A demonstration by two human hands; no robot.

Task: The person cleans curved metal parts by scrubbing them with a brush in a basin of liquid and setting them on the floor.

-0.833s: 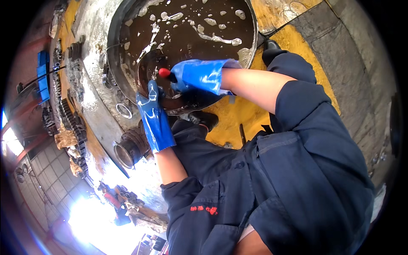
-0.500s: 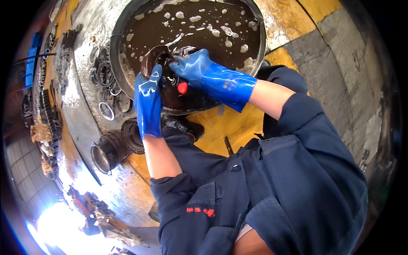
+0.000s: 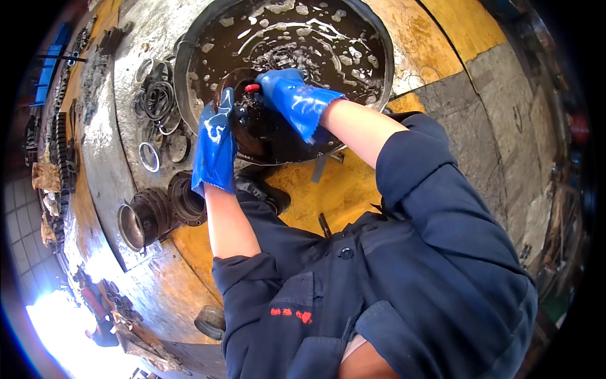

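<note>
A wide round tub (image 3: pixel 182 82) of dark, foamy liquid stands in front of me. In a long blue rubber glove, my left hand (image 3: pixel 214 136) is closed on the edge of a dark, wet, rounded metal part (image 3: pixel 237 78), tipped at the tub's near left side. My right hand (image 3: pixel 287 95), gloved alike, is closed over the liquid beside that part. A red-ended tool (image 3: pixel 252 88) sticks out of its grip toward the left; the tool's other end is hidden by the glove.
Left of the tub lie several dark rings (image 3: pixel 158 101) and a bright metal ring (image 3: pixel 149 156). Two dark cylindrical housings (image 3: pixel 145 218) stand nearer me on the left. A short dark cylinder (image 3: pixel 210 322) sits by my left side. Yellow floor plates (image 3: pixel 347 183) run under the tub.
My right hand has turned, and the tool's red end has swung up and left, close to the left hand. Ripples now spread across the liquid. The left hand keeps its hold.
</note>
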